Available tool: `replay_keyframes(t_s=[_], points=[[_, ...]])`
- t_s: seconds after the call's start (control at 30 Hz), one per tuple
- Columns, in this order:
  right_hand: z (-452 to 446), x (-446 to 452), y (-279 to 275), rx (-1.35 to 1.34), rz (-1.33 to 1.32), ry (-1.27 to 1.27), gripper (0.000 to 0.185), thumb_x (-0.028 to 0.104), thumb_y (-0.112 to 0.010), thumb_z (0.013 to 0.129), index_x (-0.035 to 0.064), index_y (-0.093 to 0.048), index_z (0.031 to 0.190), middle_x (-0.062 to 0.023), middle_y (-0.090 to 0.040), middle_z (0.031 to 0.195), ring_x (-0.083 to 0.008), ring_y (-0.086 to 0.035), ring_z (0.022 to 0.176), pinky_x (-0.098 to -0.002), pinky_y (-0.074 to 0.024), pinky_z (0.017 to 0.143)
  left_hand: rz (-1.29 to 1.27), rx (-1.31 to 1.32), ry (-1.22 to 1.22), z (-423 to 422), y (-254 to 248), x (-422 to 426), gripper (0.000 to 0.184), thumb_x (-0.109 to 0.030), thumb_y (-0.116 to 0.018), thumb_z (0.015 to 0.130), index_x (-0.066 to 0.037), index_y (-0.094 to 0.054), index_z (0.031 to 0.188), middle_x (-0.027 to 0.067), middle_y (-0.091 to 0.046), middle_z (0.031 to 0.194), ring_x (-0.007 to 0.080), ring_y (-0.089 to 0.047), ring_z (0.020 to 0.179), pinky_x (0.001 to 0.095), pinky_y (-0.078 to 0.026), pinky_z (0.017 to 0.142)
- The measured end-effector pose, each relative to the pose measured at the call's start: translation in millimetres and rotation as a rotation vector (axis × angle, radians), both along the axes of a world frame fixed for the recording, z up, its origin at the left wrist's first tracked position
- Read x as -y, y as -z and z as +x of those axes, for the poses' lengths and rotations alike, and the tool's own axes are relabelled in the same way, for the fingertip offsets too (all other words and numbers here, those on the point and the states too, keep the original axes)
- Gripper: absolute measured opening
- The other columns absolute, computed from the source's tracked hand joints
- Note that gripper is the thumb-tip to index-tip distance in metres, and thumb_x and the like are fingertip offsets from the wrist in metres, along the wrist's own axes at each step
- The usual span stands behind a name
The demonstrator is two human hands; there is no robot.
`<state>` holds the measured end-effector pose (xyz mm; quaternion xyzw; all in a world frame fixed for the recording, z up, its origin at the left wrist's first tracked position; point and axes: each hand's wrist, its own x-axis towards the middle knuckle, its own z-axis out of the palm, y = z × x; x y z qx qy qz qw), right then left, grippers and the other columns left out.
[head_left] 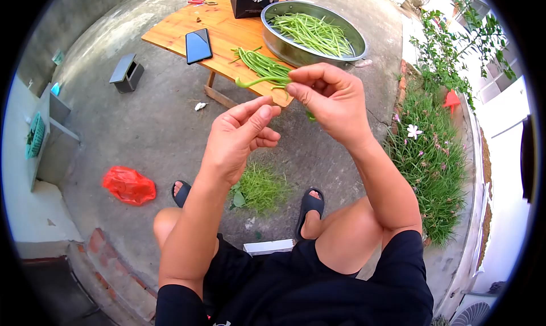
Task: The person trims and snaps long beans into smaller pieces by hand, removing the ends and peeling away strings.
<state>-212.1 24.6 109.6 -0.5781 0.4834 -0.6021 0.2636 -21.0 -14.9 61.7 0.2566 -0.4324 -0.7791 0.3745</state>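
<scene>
Between the thumb and fingers of my right hand (335, 101) is a long green stalk that looks like a garlic scape (256, 82). Its pale curled end points left, and another bit of green shows below the hand. My left hand (242, 132) is just left and lower, apart from the stalk, thumb and forefinger pinched together; whatever they hold, if anything, is too small to make out. Behind my hands, a bunch of similar stalks (259, 61) lies at the wooden table's (165, 33) near corner. Cut green lengths (313, 33) fill a metal pan (290, 52).
A phone (198, 45), red-handled scissors (202, 3) and a black box (248, 0) are on the table. Thin green trimmings (261, 186) lie between my feet. A red plastic bag (129, 185) and a small grey stool (127, 74) are at left, grassy plants (432, 172) at right.
</scene>
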Motion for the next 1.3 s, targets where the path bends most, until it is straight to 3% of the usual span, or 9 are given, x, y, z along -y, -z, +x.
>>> replay_keyframes(t_s=[0.03,0.1,0.23,0.4,0.7,1.0,1.1,1.2,1.3], points=[[7.0,-13.7,14.5,0.073,0.081,-0.022,0.018,0.002,-0.078,0.087,-0.0015,-0.073,0.104,-0.0023,-0.072,0.090,-0.0044,-0.064,0.078,-0.0207,-0.0527,0.068,0.094,-0.120,-0.027,0.6,-3.4,-0.5,0.033,-0.020,-0.067,0.099,-0.002,-0.065,0.126,0.0064,-0.073,0.108,0.0115,-0.068,0.075,0.0265,-0.057,0.070],[14.2,-39.7,27.8,0.098,0.269,-0.034,0.021,0.004,-0.079,0.086,-0.0025,-0.072,0.104,-0.0025,-0.072,0.089,-0.0051,-0.065,0.079,-0.0212,-0.0532,0.068,0.037,-0.115,-0.053,2.2,3.1,0.8,0.026,-0.020,-0.065,0.100,-0.004,-0.066,0.122,0.0062,-0.072,0.107,0.0112,-0.068,0.078,0.0274,-0.058,0.073],[-2.4,-64.0,47.0,0.437,0.627,-0.280,0.023,0.010,-0.077,0.090,-0.0025,-0.070,0.108,-0.0053,-0.072,0.089,-0.0079,-0.065,0.075,-0.0205,-0.0507,0.061,0.043,-0.108,-0.060,1.8,7.5,-4.6,0.018,-0.018,-0.062,0.101,-0.006,-0.065,0.114,0.0053,-0.071,0.107,0.0118,-0.068,0.080,0.0287,-0.058,0.074],[-15.7,-67.3,65.3,0.694,0.795,-0.495,0.023,0.010,-0.069,0.094,-0.0052,-0.068,0.112,-0.0112,-0.072,0.092,-0.0152,-0.071,0.078,-0.0236,-0.0557,0.063,0.019,-0.064,-0.113,16.5,2.4,8.7,0.022,-0.020,-0.059,0.103,-0.005,-0.061,0.118,0.0053,-0.069,0.109,0.0127,-0.067,0.083,0.0301,-0.059,0.076],[-11.7,-52.7,76.3,0.541,0.936,-0.510,0.022,0.011,-0.064,0.095,-0.0083,-0.065,0.106,-0.0124,-0.069,0.088,-0.0167,-0.069,0.071,-0.0296,-0.0593,0.062,0.012,-0.067,-0.203,32.2,4.3,18.5,0.025,-0.023,-0.058,0.103,-0.006,-0.060,0.121,0.0053,-0.066,0.106,0.0123,-0.065,0.085,0.0309,-0.057,0.078],[-5.9,-54.8,90.8,0.272,0.890,-0.467,0.021,0.016,-0.063,0.093,-0.0044,-0.068,0.093,-0.0094,-0.068,0.085,-0.0139,-0.068,0.069,-0.0282,-0.0576,0.058,-0.170,0.014,-0.357,35.4,2.1,5.9,0.017,-0.015,-0.064,0.101,-0.005,-0.064,0.115,0.0058,-0.069,0.100,0.0127,-0.065,0.077,0.0284,-0.056,0.074],[-5.4,-60.9,102.3,0.175,0.874,-0.456,0.021,0.016,-0.064,0.092,-0.0034,-0.070,0.098,-0.0091,-0.070,0.087,-0.0133,-0.069,0.074,-0.0278,-0.0574,0.063,-0.275,0.079,-0.368,37.8,1.6,-2.4,0.016,-0.012,-0.065,0.100,-0.005,-0.065,0.114,0.0067,-0.070,0.100,0.0129,-0.065,0.077,0.0285,-0.056,0.074],[-3.4,-69.9,111.6,-0.089,0.580,-0.348,0.022,0.015,-0.066,0.090,-0.0023,-0.072,0.104,-0.0079,-0.071,0.089,-0.0122,-0.069,0.079,-0.0276,-0.0569,0.070,-0.350,0.123,-0.347,41.7,0.1,-9.6,0.016,-0.009,-0.067,0.098,-0.004,-0.066,0.113,0.0087,-0.073,0.099,0.0135,-0.067,0.077,0.0285,-0.056,0.074],[-1.2,-73.8,95.4,-0.025,0.362,-0.160,0.023,0.013,-0.069,0.089,-0.0012,-0.073,0.107,-0.0067,-0.071,0.090,-0.0107,-0.068,0.081,-0.0269,-0.0558,0.074,-0.299,0.253,-0.166,40.1,2.1,-22.9,0.017,-0.009,-0.068,0.097,-0.003,-0.067,0.113,0.0100,-0.074,0.097,0.0149,-0.069,0.078,0.0287,-0.057,0.074]])
